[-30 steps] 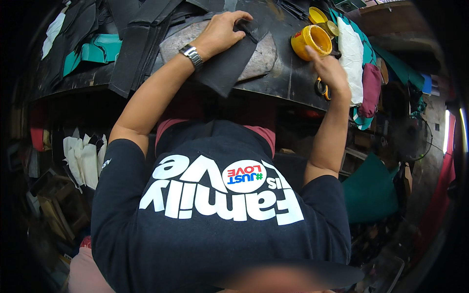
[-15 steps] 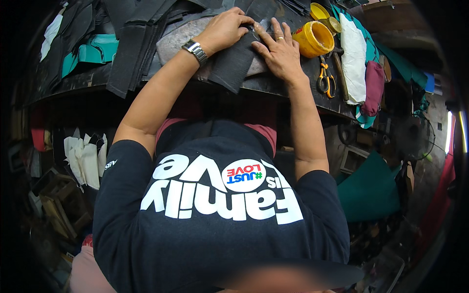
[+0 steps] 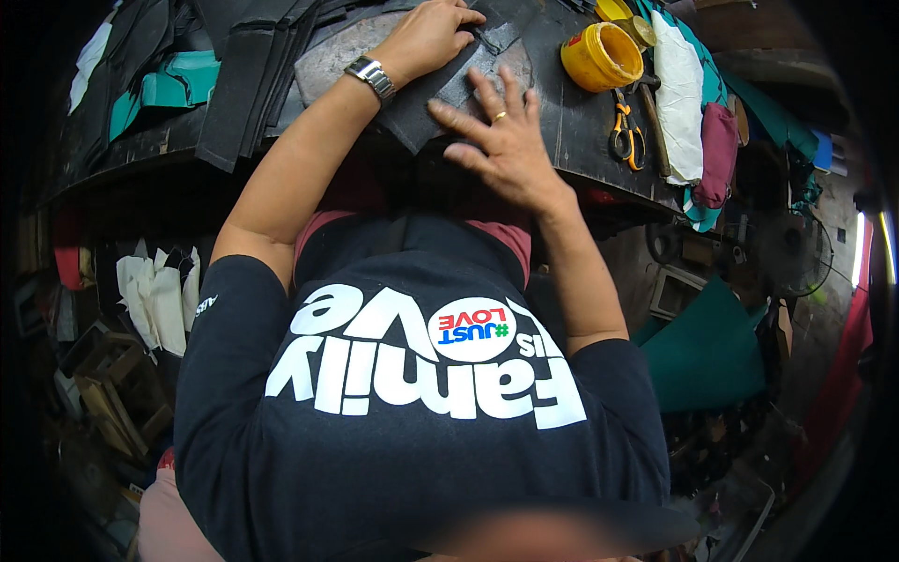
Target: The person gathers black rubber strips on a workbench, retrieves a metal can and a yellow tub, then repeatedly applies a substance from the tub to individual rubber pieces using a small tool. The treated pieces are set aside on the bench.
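A black sheet piece (image 3: 409,116) lies over a grey stone-like slab (image 3: 337,56) at the bench's near edge. Its upper part has a shiny, wet-looking patch. My left hand (image 3: 426,39), with a metal watch at the wrist, holds the far part of this piece with bent fingers and thumb. My right hand (image 3: 510,150), wearing a ring, is spread with fingers apart over the piece's right side; whether the fingertips touch it I cannot tell. Right of that hand stands an open yellow jar (image 3: 599,58) with yellowish residue inside.
Orange-handled scissors (image 3: 626,136) and a hammer (image 3: 655,131) lie by the jar. Beyond them are a white cloth (image 3: 678,103) and a maroon roll (image 3: 716,155). Stacked black strips (image 3: 239,103) and green pieces (image 3: 178,84) cover the bench's left.
My right hand has come down and left, from beside the piece's far edge to over its near right side. The black piece now lies unfolded wider. My left hand stays at its far part.
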Tool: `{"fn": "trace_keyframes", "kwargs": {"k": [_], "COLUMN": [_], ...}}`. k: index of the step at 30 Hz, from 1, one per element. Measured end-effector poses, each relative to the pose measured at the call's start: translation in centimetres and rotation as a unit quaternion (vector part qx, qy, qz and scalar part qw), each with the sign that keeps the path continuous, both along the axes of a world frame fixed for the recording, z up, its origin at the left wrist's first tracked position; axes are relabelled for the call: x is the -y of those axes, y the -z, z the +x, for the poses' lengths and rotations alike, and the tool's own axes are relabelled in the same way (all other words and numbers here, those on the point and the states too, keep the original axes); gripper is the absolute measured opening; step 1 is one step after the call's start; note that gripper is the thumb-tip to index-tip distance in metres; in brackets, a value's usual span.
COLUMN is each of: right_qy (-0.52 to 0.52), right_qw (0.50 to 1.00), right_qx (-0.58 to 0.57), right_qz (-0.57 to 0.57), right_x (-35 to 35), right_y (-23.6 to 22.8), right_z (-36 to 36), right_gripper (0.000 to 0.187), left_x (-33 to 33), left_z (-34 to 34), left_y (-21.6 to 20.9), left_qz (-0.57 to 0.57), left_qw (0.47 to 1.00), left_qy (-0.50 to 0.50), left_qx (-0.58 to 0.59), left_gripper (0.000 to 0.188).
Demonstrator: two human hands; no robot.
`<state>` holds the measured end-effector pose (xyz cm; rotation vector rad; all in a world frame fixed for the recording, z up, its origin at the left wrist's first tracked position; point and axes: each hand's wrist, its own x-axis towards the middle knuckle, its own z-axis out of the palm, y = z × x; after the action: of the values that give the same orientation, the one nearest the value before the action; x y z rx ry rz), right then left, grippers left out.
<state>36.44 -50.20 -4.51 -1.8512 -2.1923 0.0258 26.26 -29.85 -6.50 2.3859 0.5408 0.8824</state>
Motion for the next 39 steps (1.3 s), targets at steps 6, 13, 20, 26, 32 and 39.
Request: {"fn": "trace_keyframes", "kwargs": {"k": [6, 13, 20, 26, 32, 39], "right_qy": [-0.040, 0.114, 0.101, 0.102, 0.247, 0.253], "right_qw": [0.989, 0.975, 0.993, 0.947, 0.959, 0.932], "right_qx": [-0.142, -0.167, 0.025, -0.304, 0.135, 0.248], "right_qz": [0.021, 0.094, 0.057, 0.035, 0.034, -0.076], "right_x": [2.1, -0.3, 2.2, 2.9, -3.0, -5.8], "right_y": [-2.4, -1.2, -0.1, -6.2, -9.9, -10.1], "right_z": [-1.5, 2.0, 0.1, 3.4, 12.5, 14.7], "right_gripper": [0.051, 0.052, 0.052, 0.025, 0.052, 0.074], "left_x": [-0.8, -2.4, -2.8, -1.3, -0.8, -1.7], "left_z": [1.8, 3.8, 3.8, 3.0, 1.9, 0.7], "left_y": [-0.6, 0.4, 2.2, 0.9, -1.3, -2.5], "left_qz": [-0.009, 0.008, 0.003, 0.041, -0.018, -0.078], "left_qw": [0.996, 0.999, 1.000, 0.998, 1.000, 0.994], "left_qy": [0.010, 0.023, 0.011, -0.021, 0.023, 0.072], "left_qx": [0.090, 0.029, 0.015, 0.053, -0.005, -0.038], "left_gripper": [0.031, 0.068, 0.073, 0.056, 0.065, 0.087]}}
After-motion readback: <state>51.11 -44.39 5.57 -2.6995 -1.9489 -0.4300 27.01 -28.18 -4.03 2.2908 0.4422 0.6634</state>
